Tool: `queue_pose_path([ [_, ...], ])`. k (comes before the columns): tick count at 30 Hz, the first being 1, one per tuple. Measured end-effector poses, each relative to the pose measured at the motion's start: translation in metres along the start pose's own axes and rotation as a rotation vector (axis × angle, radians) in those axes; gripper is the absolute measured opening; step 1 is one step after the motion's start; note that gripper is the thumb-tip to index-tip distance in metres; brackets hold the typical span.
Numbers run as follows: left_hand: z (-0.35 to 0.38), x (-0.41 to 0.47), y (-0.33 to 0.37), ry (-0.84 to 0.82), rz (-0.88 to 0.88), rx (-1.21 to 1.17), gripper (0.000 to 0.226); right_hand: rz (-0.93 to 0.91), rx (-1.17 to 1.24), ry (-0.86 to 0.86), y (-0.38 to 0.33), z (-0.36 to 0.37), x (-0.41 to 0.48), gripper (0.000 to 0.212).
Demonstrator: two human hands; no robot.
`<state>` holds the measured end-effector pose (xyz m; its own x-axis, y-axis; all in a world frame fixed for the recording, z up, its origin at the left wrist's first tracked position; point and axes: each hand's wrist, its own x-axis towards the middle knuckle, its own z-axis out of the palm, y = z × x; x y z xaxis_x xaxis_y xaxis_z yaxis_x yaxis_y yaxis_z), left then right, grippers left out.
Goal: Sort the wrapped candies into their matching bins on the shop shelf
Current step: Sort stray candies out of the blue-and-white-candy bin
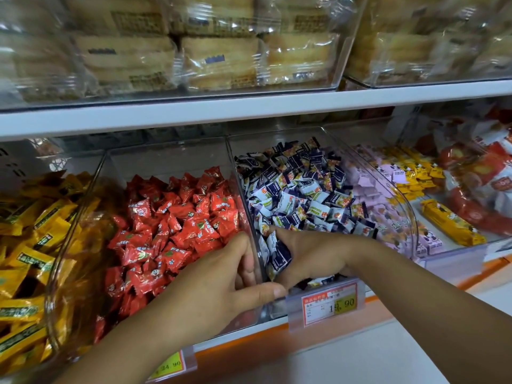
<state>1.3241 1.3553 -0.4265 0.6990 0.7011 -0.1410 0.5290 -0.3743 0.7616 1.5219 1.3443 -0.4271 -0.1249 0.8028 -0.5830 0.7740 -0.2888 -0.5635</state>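
Note:
Clear plastic bins stand side by side on the lower shelf. The middle bin holds red wrapped candies. The bin to its right holds navy-and-white wrapped candies. My left hand reaches into the front of the red bin, its fingers among the red candies and its thumb over the clear divider wall. My right hand lies in the navy-and-white bin, its fingers curled round several navy-and-white candies at the front.
A bin of yellow wrapped candies stands at the left. Pink and yellow packets and red packs lie at the right. Bread packs fill the upper shelf. Price tags hang on the orange shelf edge.

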Motion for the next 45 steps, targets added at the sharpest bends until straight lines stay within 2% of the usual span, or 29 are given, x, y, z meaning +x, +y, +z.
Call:
queue_pose_path([
  [9, 0.001, 0.000, -0.001, 0.008, -0.002, 0.032, 0.052, 0.027, 0.025, 0.015, -0.003, 0.001, -0.005, 0.110],
  [11, 0.001, 0.000, -0.002, 0.016, 0.010, 0.026, 0.051, 0.015, 0.059, 0.045, -0.003, 0.001, -0.004, 0.101],
  [14, 0.002, 0.000, -0.004, 0.014, 0.017, 0.016, 0.049, -0.038, 0.200, 0.123, 0.000, -0.001, -0.003, 0.073],
  [18, 0.001, 0.001, -0.003, -0.002, 0.012, 0.002, 0.050, -0.094, 0.392, 0.290, 0.005, -0.009, -0.003, 0.063],
  [22, 0.000, 0.001, -0.002, -0.015, -0.004, 0.003, 0.051, -0.225, 0.627, 0.405, -0.005, -0.024, -0.011, 0.034],
  [24, 0.000, 0.000, -0.001, -0.016, -0.007, 0.005, 0.050, -0.239, 0.701, 0.540, -0.001, -0.035, -0.009, 0.034],
  [27, 0.000, 0.000, -0.001, -0.010, -0.005, 0.006, 0.051, -0.140, 0.588, 0.668, 0.005, -0.048, -0.013, 0.053],
  [30, -0.001, -0.001, 0.001, -0.014, -0.008, -0.002, 0.050, -0.173, 0.562, 0.640, 0.010, -0.054, -0.024, 0.032],
  [36, 0.000, -0.002, 0.000, 0.002, 0.010, -0.011, 0.047, -0.174, 0.435, 0.691, 0.025, -0.056, -0.038, 0.021],
  [45, 0.001, -0.004, -0.002, 0.065, 0.022, 0.001, 0.052, -0.103, -0.052, 0.750, 0.032, -0.039, -0.040, 0.028],
])
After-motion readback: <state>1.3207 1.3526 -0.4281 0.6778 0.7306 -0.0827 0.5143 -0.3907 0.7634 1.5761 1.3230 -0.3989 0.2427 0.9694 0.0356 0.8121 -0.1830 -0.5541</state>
